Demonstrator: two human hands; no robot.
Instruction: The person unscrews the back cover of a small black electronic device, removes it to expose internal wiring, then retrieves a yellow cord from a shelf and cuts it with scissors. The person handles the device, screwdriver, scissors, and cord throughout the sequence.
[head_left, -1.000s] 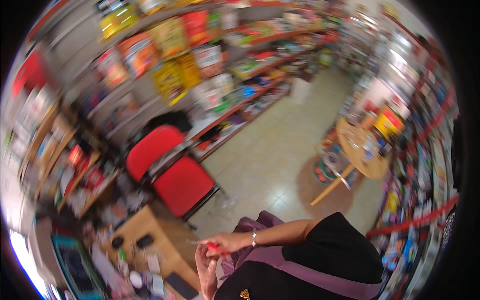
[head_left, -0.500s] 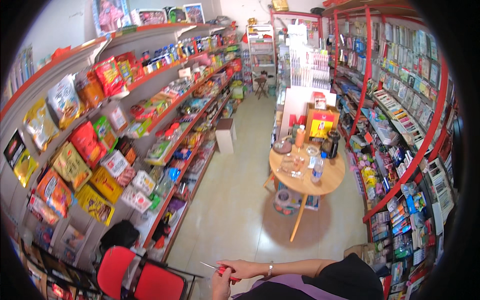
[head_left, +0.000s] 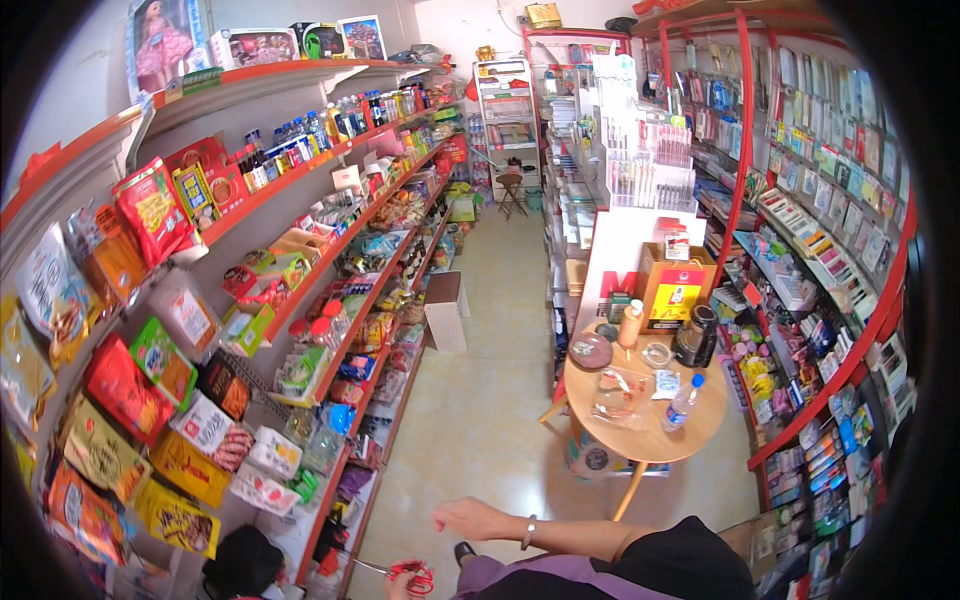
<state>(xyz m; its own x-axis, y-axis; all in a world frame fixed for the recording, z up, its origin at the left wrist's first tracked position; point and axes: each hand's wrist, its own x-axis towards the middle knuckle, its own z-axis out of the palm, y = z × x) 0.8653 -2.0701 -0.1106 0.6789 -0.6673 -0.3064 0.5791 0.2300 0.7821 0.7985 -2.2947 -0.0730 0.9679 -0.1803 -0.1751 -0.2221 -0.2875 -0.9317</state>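
Red-handled scissors (head_left: 412,577) with a thin metal blade are in my left hand (head_left: 398,587), at the lower edge; the blade points left, toward the shelf foot. Most of that hand is cut off by the edge. My right hand (head_left: 472,518), with a band (head_left: 529,532) at its wrist, hangs over the floor ahead of my body, apart from the scissors. Its fingers are loosely bent, and nothing shows in them.
Shelves of snack packets (head_left: 190,458) and bottles line the left. A round wooden table (head_left: 640,440) with a water bottle (head_left: 682,403) and dark jug (head_left: 695,336) stands right. A white-sided stool (head_left: 447,320) sits by the left shelves. Red-framed racks (head_left: 745,130) fill the right.
My right hand has come off the scissors, which stay in my left hand and are now lower and further left. The view has shifted; the red chair has nearly left the picture.
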